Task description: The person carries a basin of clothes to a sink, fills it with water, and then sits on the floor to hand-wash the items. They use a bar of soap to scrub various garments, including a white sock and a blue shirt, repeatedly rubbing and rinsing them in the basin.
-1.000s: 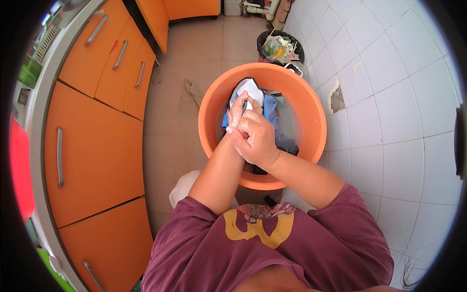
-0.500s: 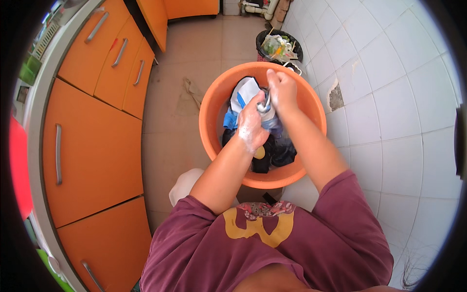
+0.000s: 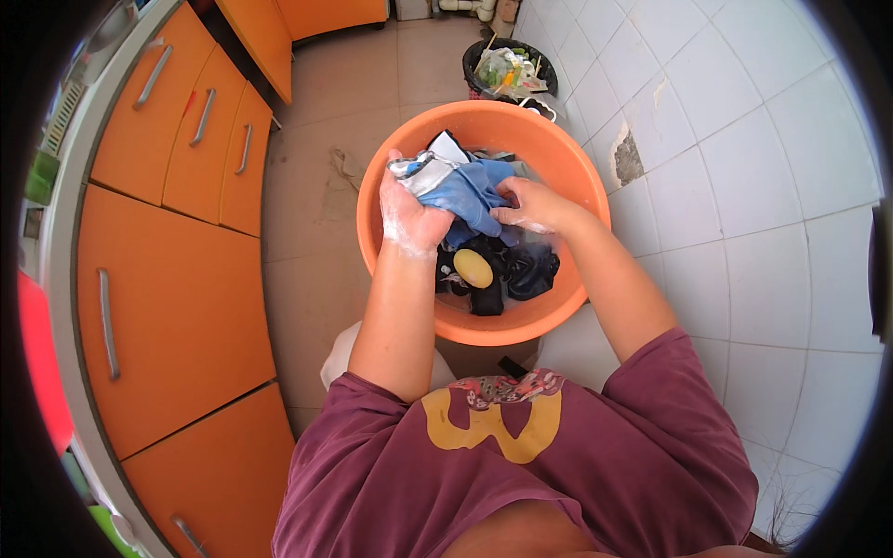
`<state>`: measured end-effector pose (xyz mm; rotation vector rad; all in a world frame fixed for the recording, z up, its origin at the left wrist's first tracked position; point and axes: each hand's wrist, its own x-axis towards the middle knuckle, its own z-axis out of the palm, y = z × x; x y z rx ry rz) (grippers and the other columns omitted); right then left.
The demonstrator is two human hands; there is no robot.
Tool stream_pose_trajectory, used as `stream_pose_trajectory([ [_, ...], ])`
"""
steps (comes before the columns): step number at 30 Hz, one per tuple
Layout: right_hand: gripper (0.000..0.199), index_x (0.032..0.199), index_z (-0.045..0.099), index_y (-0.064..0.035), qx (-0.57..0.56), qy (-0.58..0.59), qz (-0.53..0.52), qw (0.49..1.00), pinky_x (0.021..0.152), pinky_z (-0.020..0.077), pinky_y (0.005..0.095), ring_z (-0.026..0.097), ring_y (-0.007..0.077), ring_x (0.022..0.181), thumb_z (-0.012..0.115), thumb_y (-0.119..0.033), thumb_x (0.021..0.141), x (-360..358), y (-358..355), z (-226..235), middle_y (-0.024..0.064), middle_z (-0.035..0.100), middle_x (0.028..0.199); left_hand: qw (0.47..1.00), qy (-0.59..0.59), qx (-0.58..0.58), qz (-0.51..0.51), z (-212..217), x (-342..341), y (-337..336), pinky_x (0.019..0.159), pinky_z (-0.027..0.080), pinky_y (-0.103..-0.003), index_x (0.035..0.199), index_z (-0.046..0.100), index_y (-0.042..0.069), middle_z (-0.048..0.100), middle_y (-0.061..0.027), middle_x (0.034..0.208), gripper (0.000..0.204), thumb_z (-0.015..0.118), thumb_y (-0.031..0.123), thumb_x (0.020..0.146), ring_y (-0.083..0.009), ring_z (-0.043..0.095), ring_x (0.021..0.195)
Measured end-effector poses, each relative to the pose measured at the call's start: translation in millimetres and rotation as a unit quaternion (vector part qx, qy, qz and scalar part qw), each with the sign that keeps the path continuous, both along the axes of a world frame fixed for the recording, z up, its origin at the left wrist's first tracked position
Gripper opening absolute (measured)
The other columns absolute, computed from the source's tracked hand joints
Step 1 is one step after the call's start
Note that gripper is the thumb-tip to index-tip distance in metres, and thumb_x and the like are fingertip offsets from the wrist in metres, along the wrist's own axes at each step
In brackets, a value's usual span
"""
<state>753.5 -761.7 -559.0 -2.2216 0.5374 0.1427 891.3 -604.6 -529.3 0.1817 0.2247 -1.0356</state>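
Head view: orange plastic basin (image 3: 558,149) on tiled floor, person bent over it, both forearms reaching in from below. Left hand (image 3: 409,219) soapy, clenched around one end of blue garment (image 3: 470,191), a grey-white cloth bunch (image 3: 419,167) sticking out above the fist. Right hand (image 3: 530,205) grasping the same blue garment at its other end, fingers pinched into the fabric. Garment stretched between the two hands, long axis roughly left-right across basin, held above the water, touching both hands; neither hand nearer, both already on it. Just below the hands: yellow oval soap bar (image 3: 473,268) lying on dark wet clothes (image 3: 521,270) in basin bottom, closer to left hand. Black-and-white cloth (image 3: 451,147) at far rim behind garment. Around: black waste bin (image 3: 476,58) with rubbish beyond basin, white tiled wall (image 3: 744,186) on right with chipped patch (image 3: 628,158), orange cabinets (image 3: 177,279) with metal handles on left. Nothing between the hands and garment; basin wall close on both sides
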Motion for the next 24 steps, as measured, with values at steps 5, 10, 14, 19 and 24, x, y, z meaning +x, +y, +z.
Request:
stream_pose_trajectory([
  [5, 0.026, 0.101, 0.059, -0.0009, -0.001, -0.045, -0.076, 0.996, 0.077, 0.0456, 0.0398, 0.06, 0.0324, 0.086, 0.057, -0.024, 0.089, 7, -4, -1, 0.0206, 0.062, 0.09, 0.999, -0.052, 0.008, 0.007, -11, 3, 1, 0.088, 0.047, -0.04, 0.103, 0.057, 0.002, 0.063, -0.0115, 0.1, 0.046, 0.037, 0.044, 0.099, -0.0253, 0.06, 0.094],
  [10, 0.028, 0.102, 0.057, 0.0016, 0.237, -0.241, -0.198, 0.92, 0.079, 0.0424, 0.0291, 0.055, 0.0127, 0.086, 0.052, -0.026, 0.096, -4, -17, 9, 0.0042, 0.06, 0.089, 0.956, -0.198, 0.206, 0.066, -6, -2, -9, 0.079, 0.045, -0.033, 0.096, 0.059, 0.005, 0.063, -0.0068, 0.091, 0.033, 0.043, 0.034, 0.099, -0.0202, 0.058, 0.087],
  [14, 0.026, 0.103, 0.057, -0.0001, 0.312, -0.409, -0.227, 0.827, 0.085, 0.0384, 0.0237, 0.049, 0.0066, 0.092, 0.052, -0.025, 0.097, -9, -5, 48, -0.0013, 0.055, 0.094, 0.909, -0.329, 0.257, 0.01, -1, -6, -8, 0.065, 0.038, -0.026, 0.096, 0.06, 0.006, 0.062, -0.003, 0.086, 0.031, 0.045, 0.033, 0.098, -0.0124, 0.053, 0.077],
  [19, 0.031, 0.104, 0.057, 0.0024, 0.366, -0.488, -0.225, 0.759, 0.088, 0.0451, 0.0309, 0.058, 0.0166, 0.094, 0.047, -0.026, 0.098, -4, 5, 112, 0.0092, 0.061, 0.099, 0.864, -0.425, 0.269, -0.022, 18, -16, -10, 0.081, 0.041, -0.031, 0.104, 0.06, 0.002, 0.062, -0.0076, 0.097, 0.042, 0.046, 0.041, 0.096, -0.0168, 0.056, 0.087],
  [24, 0.033, 0.101, 0.057, 0.0021, 0.434, -0.518, -0.158, 0.72, 0.083, 0.0515, 0.0353, 0.062, 0.0193, 0.083, 0.049, -0.029, 0.097, 6, 8, 180, 0.0099, 0.063, 0.094, 0.837, -0.529, 0.123, -0.067, 16, -26, -7, 0.094, 0.04, -0.034, 0.124, 0.052, -0.002, 0.059, -0.0091, 0.115, 0.067, 0.062, 0.052, 0.085, -0.0182, 0.053, 0.11],
])
